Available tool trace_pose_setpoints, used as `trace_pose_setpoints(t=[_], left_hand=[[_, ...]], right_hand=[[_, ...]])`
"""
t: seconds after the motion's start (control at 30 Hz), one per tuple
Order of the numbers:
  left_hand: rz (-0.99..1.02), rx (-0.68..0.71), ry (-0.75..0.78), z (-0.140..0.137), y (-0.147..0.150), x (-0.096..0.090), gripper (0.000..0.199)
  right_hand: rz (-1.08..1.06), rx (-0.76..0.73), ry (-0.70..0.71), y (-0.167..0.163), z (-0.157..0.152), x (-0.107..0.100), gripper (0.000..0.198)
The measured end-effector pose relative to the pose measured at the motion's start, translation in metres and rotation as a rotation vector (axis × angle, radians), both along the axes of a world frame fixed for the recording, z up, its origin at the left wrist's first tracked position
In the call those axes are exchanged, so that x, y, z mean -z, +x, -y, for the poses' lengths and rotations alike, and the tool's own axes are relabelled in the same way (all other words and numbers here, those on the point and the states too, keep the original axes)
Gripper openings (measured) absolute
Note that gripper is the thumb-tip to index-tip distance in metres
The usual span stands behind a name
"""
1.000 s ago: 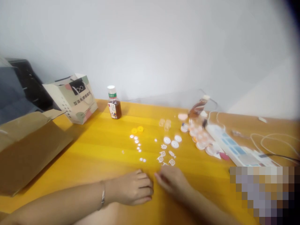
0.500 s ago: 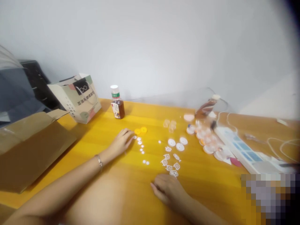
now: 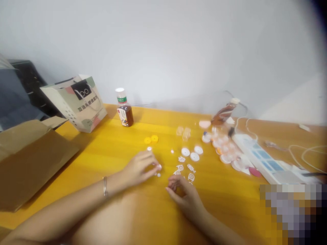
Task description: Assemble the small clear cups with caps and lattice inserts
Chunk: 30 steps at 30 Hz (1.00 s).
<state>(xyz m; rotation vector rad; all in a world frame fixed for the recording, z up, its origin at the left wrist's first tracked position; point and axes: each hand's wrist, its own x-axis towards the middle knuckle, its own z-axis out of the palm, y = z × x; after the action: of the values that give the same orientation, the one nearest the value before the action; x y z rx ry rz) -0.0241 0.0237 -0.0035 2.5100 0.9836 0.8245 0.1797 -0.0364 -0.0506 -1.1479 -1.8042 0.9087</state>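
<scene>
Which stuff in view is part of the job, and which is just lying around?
Part of it, apparently:
- small white piece, at the left hand's fingertips
- white cut-outs, beside the right hand
- white discs, yellow discs: likely

Probably just lying around:
- upright bottle
- paper bag
- cardboard box

My feed bright, hazy, wall (image 3: 158, 58) softly glowing, faint shadow beside the box (image 3: 33, 170) — right-hand bottle (image 3: 222, 114) blurred, top right corner black, lower right pixelated
</scene>
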Motion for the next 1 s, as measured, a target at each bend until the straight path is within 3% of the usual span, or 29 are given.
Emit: trace_pose_setpoints(t=[0.13,0.4,0.63,0.73,0.83,0.9,1.0], left_hand=[[-0.116,0.126,-0.015,0.027,0.020,0.005,0.013],[-0.151,0.104,0.016,0.028,0.024,0.034,0.011],[-0.140,0.146,-0.076,0.029,0.022,0.026,0.015],[-0.072,0.106,-0.080,0.014,0.012,0.016,0.017],[0.005,-0.041,-0.026,-0.018,-0.005,0.011,0.020],[-0.009,-0.173,-0.015,-0.044,-0.017,0.013,0.022],[-0.092,-0.245,-0.036,-0.076,-0.030,0.023,0.028]], right_hand=[[-0.090,-0.026,-0.038,-0.002,0.001,0.002,0.020],[0.233,-0.025,0.114,0.004,-0.003,0.013,0.011],[0.280,-0.006,0.177,0.004,-0.005,0.010,0.011],[0.276,0.000,0.203,0.005,-0.006,0.012,0.011],[0.271,0.004,0.217,0.003,-0.007,0.013,0.012],[0.278,-0.002,0.225,0.001,-0.008,0.013,0.014],[0.287,-0.020,0.235,-0.002,-0.009,0.014,0.012]])
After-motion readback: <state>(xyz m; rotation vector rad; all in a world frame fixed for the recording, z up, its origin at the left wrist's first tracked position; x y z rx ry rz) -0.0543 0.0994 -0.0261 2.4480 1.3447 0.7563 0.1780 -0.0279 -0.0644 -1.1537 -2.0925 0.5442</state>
